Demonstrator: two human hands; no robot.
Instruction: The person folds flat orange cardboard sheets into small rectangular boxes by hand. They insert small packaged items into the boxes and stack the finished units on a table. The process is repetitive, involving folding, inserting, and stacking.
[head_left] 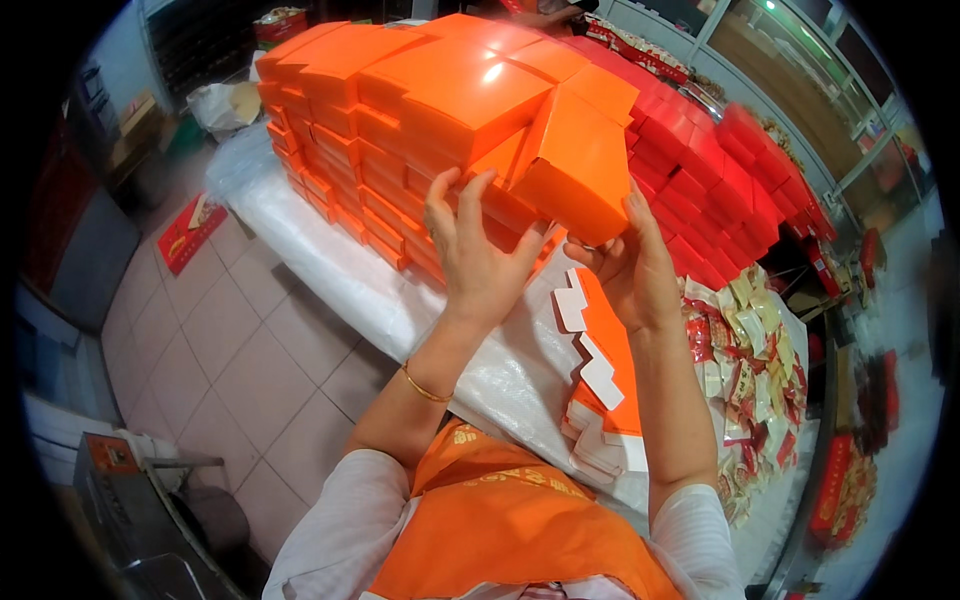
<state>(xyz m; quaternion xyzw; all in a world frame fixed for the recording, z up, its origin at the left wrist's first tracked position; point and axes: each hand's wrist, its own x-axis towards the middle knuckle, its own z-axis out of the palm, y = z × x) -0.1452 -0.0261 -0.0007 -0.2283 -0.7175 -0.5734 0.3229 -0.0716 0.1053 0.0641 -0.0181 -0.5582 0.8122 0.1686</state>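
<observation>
My left hand (478,255) and my right hand (630,265) are raised together and hold a folded orange cardboard box (575,170), tilted, against the near side of a tall stack of orange boxes (400,110). The left hand's fingers spread over the box's left side. From below and to the right, the right hand's fingers support it. Under my hands lies a pile of flat orange box blanks (605,375) with white tabs, on a table covered in a white woven sheet (400,300).
Behind the orange stack stands a stack of red boxes (720,170). Small wrapped packets (745,370) are heaped on the table to the right. A tiled floor (230,350) lies to the left, with a red mat (188,232) and a metal machine (130,510).
</observation>
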